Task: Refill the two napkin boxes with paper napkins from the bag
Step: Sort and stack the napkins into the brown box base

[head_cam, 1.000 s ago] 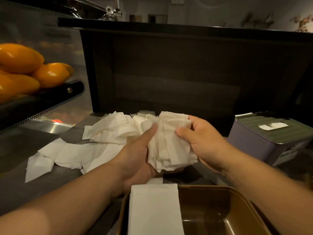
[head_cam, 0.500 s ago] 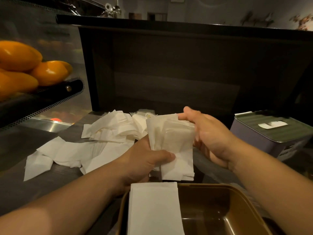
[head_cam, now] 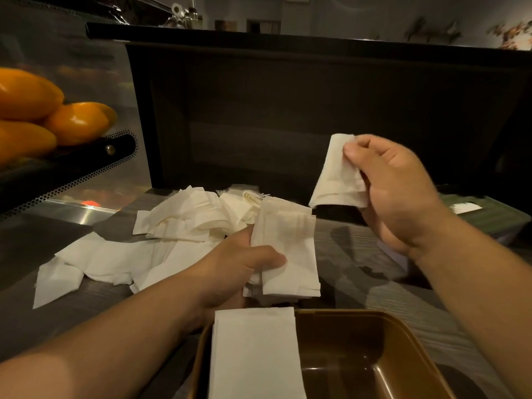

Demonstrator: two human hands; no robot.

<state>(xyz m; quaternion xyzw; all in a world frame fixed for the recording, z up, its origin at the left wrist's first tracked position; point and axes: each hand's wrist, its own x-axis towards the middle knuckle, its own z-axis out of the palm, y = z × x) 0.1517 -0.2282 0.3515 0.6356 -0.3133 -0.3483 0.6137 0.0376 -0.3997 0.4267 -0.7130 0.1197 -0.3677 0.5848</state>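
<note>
Centre of the frame: the left hand (head_cam: 239, 266) grips a stack of folded napkins (head_cam: 288, 249), thumb curled across its front face and fingers hidden behind it, holding the stack upright above the counter (head_cam: 359, 263). Right of centre, higher up: the right hand (head_cam: 394, 185) pinches a single folded napkin (head_cam: 336, 180) between thumb and curled fingers; this napkin hangs free in the air, apart from the stack.

Behind and to the left of the left hand, a loose pile of napkins (head_cam: 184, 217) lies spread over the counter, reaching toward the lower left of the frame.

Bottom centre: an open brown box (head_cam: 383, 321) stands at the near edge, with a neat flat stack of napkins (head_cam: 253, 349) filling its left side; its right side shows bare floor. The left forearm crosses in front of the box's left rim.

Right edge, behind the right wrist: a closed box with a green lid (head_cam: 495, 214), a slip of white paper showing in the lid slot; the right hand and forearm cover most of it.

Upper left: orange fruit (head_cam: 31, 110) piled on a perforated metal shelf (head_cam: 72, 168). A dark panel (head_cam: 288, 110) fills the background beyond the counter.
</note>
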